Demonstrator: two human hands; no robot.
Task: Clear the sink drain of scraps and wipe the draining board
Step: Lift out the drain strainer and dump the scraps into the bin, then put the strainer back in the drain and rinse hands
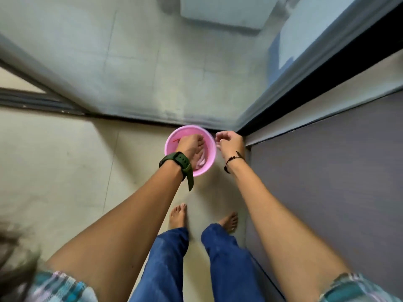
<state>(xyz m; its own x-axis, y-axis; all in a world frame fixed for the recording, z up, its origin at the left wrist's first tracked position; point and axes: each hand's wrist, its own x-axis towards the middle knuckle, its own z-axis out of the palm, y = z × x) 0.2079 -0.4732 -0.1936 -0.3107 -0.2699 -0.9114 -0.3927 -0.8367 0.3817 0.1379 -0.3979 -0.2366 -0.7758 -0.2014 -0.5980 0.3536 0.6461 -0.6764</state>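
On the pale tiled floor (65, 171) by a grey sliding door track sits a round pink plastic bin (206, 164). Left hand (190, 147) reaches inside it, fingers pointing down, grip unclear. Right hand (229, 141) hovers just beside the rim, fingers loosely curled, holding nothing visible.

Under the left hand's fingers (197, 149) sits a smooth pink plastic bin (210, 147), faintly glossy; a matt green rubbery watch strap (183, 165) wraps that wrist. Below both hands lie smooth, pale floor tiles (54, 171) and blue denim trousers (165, 264)
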